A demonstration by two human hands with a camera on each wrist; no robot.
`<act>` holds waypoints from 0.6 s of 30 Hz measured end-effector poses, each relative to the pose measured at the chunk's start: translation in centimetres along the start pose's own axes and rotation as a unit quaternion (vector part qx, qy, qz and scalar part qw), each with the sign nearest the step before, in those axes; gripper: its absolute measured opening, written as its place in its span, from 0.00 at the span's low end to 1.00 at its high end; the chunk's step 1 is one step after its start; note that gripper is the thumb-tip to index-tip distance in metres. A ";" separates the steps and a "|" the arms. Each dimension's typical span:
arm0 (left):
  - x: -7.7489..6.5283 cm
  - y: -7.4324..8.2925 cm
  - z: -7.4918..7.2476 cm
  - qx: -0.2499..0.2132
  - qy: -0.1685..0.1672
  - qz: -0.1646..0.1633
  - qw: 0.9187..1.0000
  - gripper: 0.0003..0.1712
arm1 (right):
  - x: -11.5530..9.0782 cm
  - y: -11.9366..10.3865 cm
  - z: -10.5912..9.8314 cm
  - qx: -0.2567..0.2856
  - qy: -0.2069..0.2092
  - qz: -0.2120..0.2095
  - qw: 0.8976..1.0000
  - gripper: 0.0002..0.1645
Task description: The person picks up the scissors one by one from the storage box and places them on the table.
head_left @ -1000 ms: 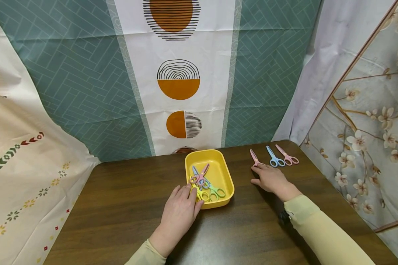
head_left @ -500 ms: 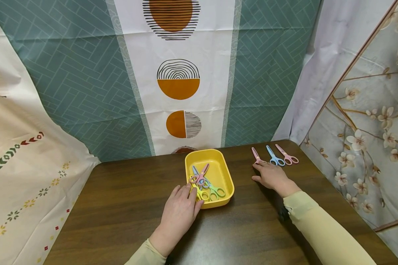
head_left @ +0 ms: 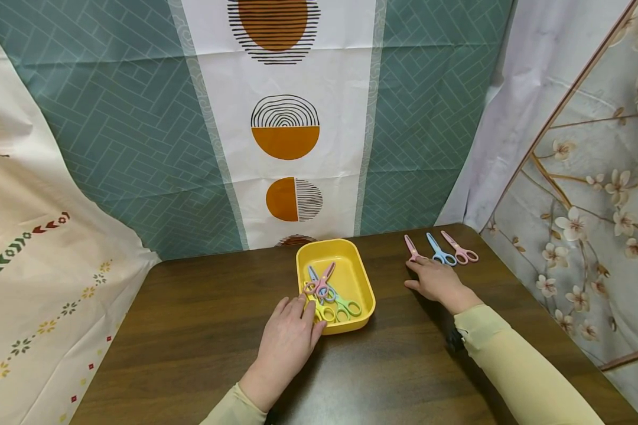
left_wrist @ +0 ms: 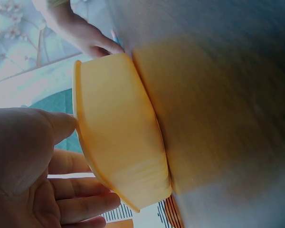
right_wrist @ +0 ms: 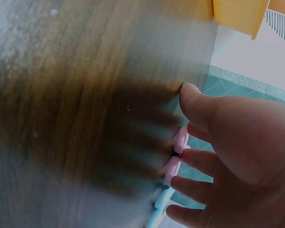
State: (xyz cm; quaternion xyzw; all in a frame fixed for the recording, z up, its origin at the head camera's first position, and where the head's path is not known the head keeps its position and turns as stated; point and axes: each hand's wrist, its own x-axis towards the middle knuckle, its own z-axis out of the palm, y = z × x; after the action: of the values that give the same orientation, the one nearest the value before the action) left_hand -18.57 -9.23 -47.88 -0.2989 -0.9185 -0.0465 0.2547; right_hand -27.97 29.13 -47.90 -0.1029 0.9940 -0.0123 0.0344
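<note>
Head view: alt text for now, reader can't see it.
A right hand partly covers the handles of pink scissors beside blue scissors and a second pink pair on a dark wooden table. The left hand rests at the near-left corner of a yellow tray holding overlapping scissors in pink, blue, green and yellow.

Worktop [head_left: 207,319]: dark wood grain. Yellow tray [head_left: 353,277] stands near the middle of the far edge. Inside, overlapping toward its left side: top pink scissors [head_left: 324,280] across blue scissors [head_left: 312,274], with green scissors [head_left: 351,307] and yellow scissors [head_left: 326,314] closer to the tray's near edge. Left hand [head_left: 287,333] at the tray's near left corner, over the rim. Toward the worktop's far right corner, three pairs in a row, blades to the far edge: inner pink scissors [head_left: 412,247], light-blue scissors [head_left: 440,252], outer pink scissors [head_left: 459,249]. Right hand [head_left: 438,283] partly covers the inner pair's handles.
</note>
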 end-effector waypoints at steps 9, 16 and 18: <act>0.0 0.0 0.0 0.002 -0.006 -0.002 1.000 0.28 | -0.1 0.1 0.0 -0.002 0.007 -0.002 1.000 0.37; -0.1 -0.1 0.1 0.008 0.008 0.003 1.000 0.27 | 0.0 0.1 0.4 -0.001 0.017 0.003 1.000 0.36; -0.1 -0.2 0.1 0.008 0.009 0.005 1.000 0.27 | 0.0 0.1 0.5 0.000 0.019 0.003 1.000 0.36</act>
State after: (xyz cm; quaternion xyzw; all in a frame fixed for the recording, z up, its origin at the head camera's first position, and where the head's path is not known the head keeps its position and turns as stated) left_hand -18.68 -9.40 -48.04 -0.3012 -0.9149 -0.0411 0.2658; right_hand -27.93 29.24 -48.35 -0.0995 0.9948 -0.0137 0.0152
